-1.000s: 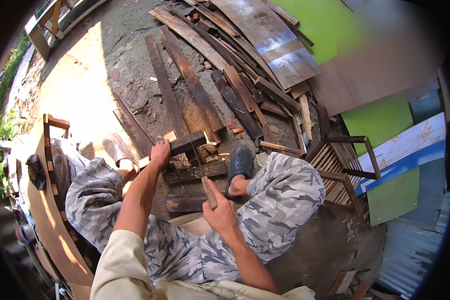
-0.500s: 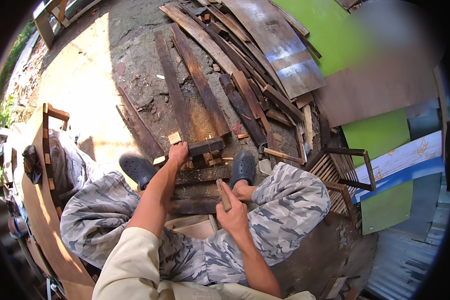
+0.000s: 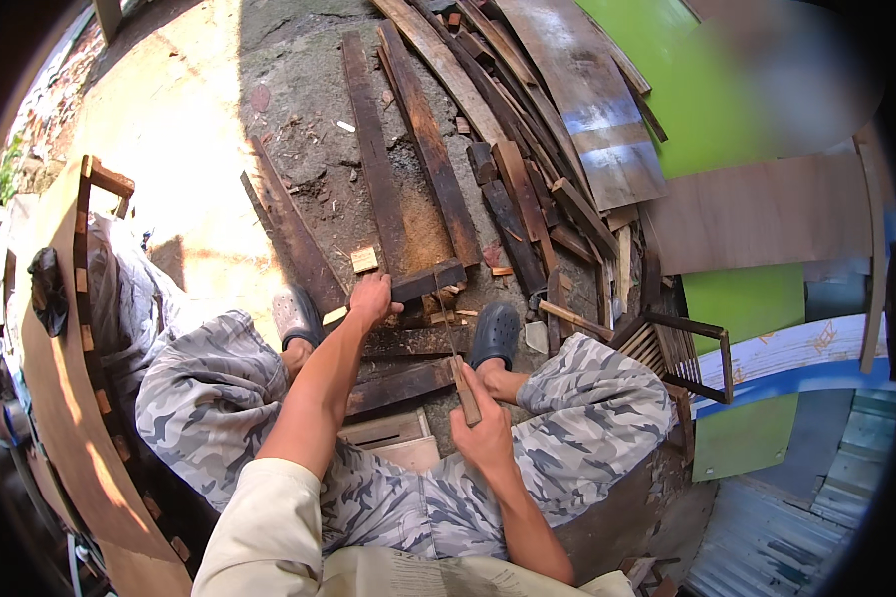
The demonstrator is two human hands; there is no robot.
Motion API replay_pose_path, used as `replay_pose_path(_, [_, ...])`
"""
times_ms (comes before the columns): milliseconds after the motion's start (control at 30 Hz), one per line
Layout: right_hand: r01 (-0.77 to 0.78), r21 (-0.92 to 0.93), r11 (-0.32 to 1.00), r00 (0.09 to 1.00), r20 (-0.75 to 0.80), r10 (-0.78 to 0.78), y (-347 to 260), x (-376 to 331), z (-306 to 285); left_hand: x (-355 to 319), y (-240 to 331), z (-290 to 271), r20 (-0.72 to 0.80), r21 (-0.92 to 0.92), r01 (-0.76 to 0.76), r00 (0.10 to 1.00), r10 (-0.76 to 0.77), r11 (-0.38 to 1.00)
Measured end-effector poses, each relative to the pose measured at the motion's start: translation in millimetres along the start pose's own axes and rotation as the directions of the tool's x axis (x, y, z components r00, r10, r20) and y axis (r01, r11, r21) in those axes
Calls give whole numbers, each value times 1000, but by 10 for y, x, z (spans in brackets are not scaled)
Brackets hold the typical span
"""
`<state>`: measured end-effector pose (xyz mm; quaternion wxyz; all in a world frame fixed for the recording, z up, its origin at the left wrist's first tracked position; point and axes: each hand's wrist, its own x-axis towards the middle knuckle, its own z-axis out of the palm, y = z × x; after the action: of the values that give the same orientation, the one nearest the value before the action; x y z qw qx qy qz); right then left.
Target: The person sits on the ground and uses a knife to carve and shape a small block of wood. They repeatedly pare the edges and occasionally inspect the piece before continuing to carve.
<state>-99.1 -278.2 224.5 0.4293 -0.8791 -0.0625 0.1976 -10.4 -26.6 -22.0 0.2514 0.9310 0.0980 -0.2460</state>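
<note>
My left hand (image 3: 373,301) is closed over a dark wooden beam (image 3: 428,281), pressing it down on other timber between my feet. A pale, freshly cut wood end (image 3: 364,260) shows just beyond that hand; whether it belongs to the same beam I cannot tell. In my right hand (image 3: 482,435) is the wooden handle of a handsaw (image 3: 466,394), gripped with the index finger laid along it. The saw's thin blade runs away from me, its far end at the beam's right part. Dark planks (image 3: 403,386) lie crosswise beneath.
Long weathered boards (image 3: 373,149) lie ahead on the ground, near a patch of sawdust (image 3: 423,234). A heap of scrap timber (image 3: 528,189) is at the right, beside a slatted wooden frame (image 3: 682,358). A curved wooden panel (image 3: 55,368) stands at my left. Clogs (image 3: 495,333) cover my feet.
My right hand has drawn the saw slightly back toward me, and its blade shows more plainly. The left hand keeps its place on the beam. The whole view has shifted a little.
</note>
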Motion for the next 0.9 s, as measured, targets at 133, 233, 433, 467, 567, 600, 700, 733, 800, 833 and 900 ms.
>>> replay_pose_path(133, [-11, -31, 999, 1000, -10, 11, 5, -20, -3, -14, 8, -57, 0, 43, -10, 1000, 10, 999])
replay_pose_path(233, [7, 1, 1000, 1000, 0, -7, 35, -39, -35, -30, -237, -99, -34, 101, -26, 999, 29, 995])
replay_pose_path(433, [29, 86, 996, 998, -55, -24, 197, -36, 164, -120, -96, -216, -16, 315, 41, 999, -38, 948])
replay_pose_path(467, [-21, 72, 997, 1000, -20, 22, 150, -52, 165, -162, -28, -208, -25, 328, 71, 998, -66, 942])
replay_pose_path(567, [-91, 59, 994, 995, 41, 88, 141, -130, 213, -266, 47, -220, -62, 365, 97, 995, -79, 926])
replay_pose_path(600, [-88, 47, 995, 995, 44, 86, 123, -149, 200, -215, 27, -204, -35, 358, 111, 994, -106, 927])
replay_pose_path(700, [-59, 60, 996, 998, 16, 58, 215, -187, 144, -172, 68, -162, -43, 378, 30, 999, -14, 925])
replay_pose_path(733, [-44, 71, 996, 999, 1, 44, 252, -183, 120, -154, 105, -156, -51, 376, 21, 999, -2, 926])
replay_pose_path(800, [-20, 90, 996, 1000, -20, 22, 257, -189, 105, -174, 123, -53, -104, 367, 26, 994, 13, 930])
replay_pose_path(833, [-7, 100, 995, 999, -31, 10, 251, -186, 100, -139, 137, -26, -131, 370, 29, 991, 21, 929])
replay_pose_path(900, [-23, 105, 994, 1000, -19, 25, 249, -182, 77, -136, 160, 42, -180, 365, 47, 983, 21, 930])
